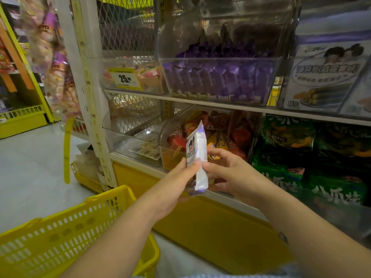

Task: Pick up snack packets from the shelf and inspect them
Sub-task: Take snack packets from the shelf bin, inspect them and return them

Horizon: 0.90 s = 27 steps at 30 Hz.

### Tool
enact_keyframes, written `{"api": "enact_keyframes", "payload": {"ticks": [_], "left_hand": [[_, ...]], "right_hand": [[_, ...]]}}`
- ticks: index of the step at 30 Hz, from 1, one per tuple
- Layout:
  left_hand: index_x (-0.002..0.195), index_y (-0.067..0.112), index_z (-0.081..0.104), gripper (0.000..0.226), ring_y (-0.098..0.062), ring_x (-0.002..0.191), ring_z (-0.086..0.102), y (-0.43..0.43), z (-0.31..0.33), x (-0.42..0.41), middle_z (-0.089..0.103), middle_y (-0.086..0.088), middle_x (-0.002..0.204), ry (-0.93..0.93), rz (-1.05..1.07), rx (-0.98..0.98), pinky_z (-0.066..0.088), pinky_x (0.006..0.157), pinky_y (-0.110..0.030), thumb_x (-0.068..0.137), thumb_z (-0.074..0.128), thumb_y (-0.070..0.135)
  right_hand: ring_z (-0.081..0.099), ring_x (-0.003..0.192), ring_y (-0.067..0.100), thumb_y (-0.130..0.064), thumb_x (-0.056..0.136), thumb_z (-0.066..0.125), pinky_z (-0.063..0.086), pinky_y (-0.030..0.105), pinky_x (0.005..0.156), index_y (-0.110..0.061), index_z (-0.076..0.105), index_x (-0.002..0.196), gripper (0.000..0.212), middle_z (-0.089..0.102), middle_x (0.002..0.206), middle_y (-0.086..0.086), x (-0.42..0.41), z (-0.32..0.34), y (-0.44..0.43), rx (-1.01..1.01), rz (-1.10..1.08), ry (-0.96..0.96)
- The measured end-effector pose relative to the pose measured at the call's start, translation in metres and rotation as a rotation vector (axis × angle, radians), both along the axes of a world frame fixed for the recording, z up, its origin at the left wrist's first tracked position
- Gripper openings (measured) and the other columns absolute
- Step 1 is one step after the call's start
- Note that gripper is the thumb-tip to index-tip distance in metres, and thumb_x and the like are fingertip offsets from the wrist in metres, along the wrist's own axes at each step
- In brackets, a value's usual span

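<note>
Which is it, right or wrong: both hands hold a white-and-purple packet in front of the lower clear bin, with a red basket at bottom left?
Wrong on one point: the basket is yellow, not red, as the head view shows. The rest stands: the left hand and right hand both hold the white-and-purple packet in front of the lower clear bin.

- 2 bare forearms show in the head view, the left forearm (124, 227) and the right forearm (301, 227), both uncovered as far up as the frame reaches.
- The left hand (178, 177) and the right hand (228, 173) are bare, with short, plain fingernails.
- 1 small dark tattoo (283, 237) marks the right forearm; its design is too small to make out.
- A thin strip of pale blue, finely striped fabric (220, 276), part of the worn garment, shows blurred along the bottom edge.
</note>
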<state>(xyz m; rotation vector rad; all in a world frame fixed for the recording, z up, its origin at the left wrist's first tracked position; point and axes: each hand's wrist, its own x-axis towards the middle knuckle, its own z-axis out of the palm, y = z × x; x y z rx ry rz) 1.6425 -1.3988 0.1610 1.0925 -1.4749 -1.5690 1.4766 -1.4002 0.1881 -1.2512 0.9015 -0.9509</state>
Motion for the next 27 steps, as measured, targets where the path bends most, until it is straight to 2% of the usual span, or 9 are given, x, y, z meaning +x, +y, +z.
{"api": "enact_keyframes", "payload": {"ticks": [3,6,8,10,13,16,19,23,27], "left_hand": [[0.133,0.042,0.05,0.055,-0.005,0.088,0.067,0.0,0.001,0.004,0.07,0.007,0.112,0.086,-0.036,-0.017,0.052,0.072,-0.033,0.08,0.064,0.04],[0.133,0.033,0.054,0.06,-0.018,0.086,0.064,-0.002,0.0,0.008,0.062,-0.009,0.114,0.23,-0.08,0.057,0.056,0.072,-0.037,0.08,0.074,0.014],[0.131,0.03,0.057,0.057,-0.024,0.093,0.064,-0.002,0.001,0.012,0.064,-0.01,0.117,0.294,-0.181,0.107,0.057,0.079,-0.043,0.079,0.071,0.009],[0.131,0.026,0.058,0.053,-0.03,0.099,0.066,-0.002,0.001,0.016,0.066,-0.011,0.12,0.346,-0.276,0.134,0.056,0.085,-0.047,0.082,0.064,0.007],[0.138,0.02,0.05,0.054,-0.031,0.114,0.062,-0.004,0.001,0.019,0.062,-0.012,0.131,0.356,-0.312,0.104,0.055,0.09,-0.043,0.086,0.058,0.006],[0.134,0.022,0.052,0.05,-0.021,0.112,0.065,-0.003,0.001,0.013,0.065,-0.008,0.128,0.328,-0.248,0.051,0.056,0.078,-0.033,0.085,0.062,0.015],[0.127,0.03,0.057,0.042,-0.019,0.111,0.066,-0.005,-0.003,0.001,0.068,-0.003,0.122,0.344,-0.075,-0.063,0.056,0.078,-0.031,0.086,0.061,0.02],[0.13,0.034,0.054,0.044,-0.019,0.111,0.066,-0.012,-0.001,0.003,0.069,-0.003,0.12,0.501,0.097,-0.084,0.056,0.082,-0.034,0.09,0.049,0.017],[0.126,0.042,0.055,0.042,-0.012,0.102,0.068,-0.013,-0.001,0.008,0.07,0.003,0.118,0.551,0.129,-0.065,0.057,0.073,-0.028,0.099,0.039,0.014]], "right_hand": [[0.07,0.079,0.013,-0.011,0.082,0.07,0.059,0.031,0.069,-0.018,0.06,0.115,0.035,0.069,0.104,0.007,-0.001,0.002,0.0,-0.049,-0.031,0.015],[0.065,0.107,0.015,-0.034,0.07,0.075,0.056,0.04,0.09,-0.025,0.056,0.125,0.058,0.06,0.125,0.003,-0.005,0.006,-0.003,-0.125,-0.108,0.072],[0.061,0.115,0.015,-0.045,0.06,0.077,0.051,0.043,0.098,-0.031,0.047,0.134,0.081,0.058,0.13,-0.002,-0.008,0.006,-0.004,-0.119,-0.101,0.048],[0.064,0.112,0.014,-0.043,0.06,0.078,0.054,0.038,0.091,-0.03,0.042,0.139,0.087,0.062,0.128,-0.003,-0.01,0.005,-0.005,-0.101,-0.057,-0.005],[0.068,0.101,0.01,-0.035,0.061,0.08,0.057,0.028,0.078,-0.028,0.045,0.136,0.084,0.069,0.116,-0.005,-0.01,0.004,-0.006,-0.157,-0.177,0.023],[0.069,0.092,0.003,-0.027,0.065,0.083,0.058,0.023,0.072,-0.033,0.046,0.128,0.073,0.069,0.111,-0.008,-0.004,0.002,-0.004,-0.286,-0.345,0.096],[0.069,0.095,0.005,-0.023,0.072,0.082,0.058,0.026,0.076,-0.036,0.047,0.121,0.062,0.07,0.11,-0.009,0.003,-0.002,-0.001,-0.381,-0.393,0.106],[0.069,0.1,0.012,-0.019,0.091,0.063,0.059,0.031,0.081,-0.031,0.063,0.112,0.024,0.073,0.108,-0.006,0.008,0.005,0.005,-0.467,-0.237,0.033],[0.066,0.108,0.014,-0.014,0.098,0.049,0.056,0.028,0.084,-0.031,0.058,0.129,0.036,0.07,0.118,-0.005,0.008,0.01,0.008,-0.449,-0.073,-0.015]]}}
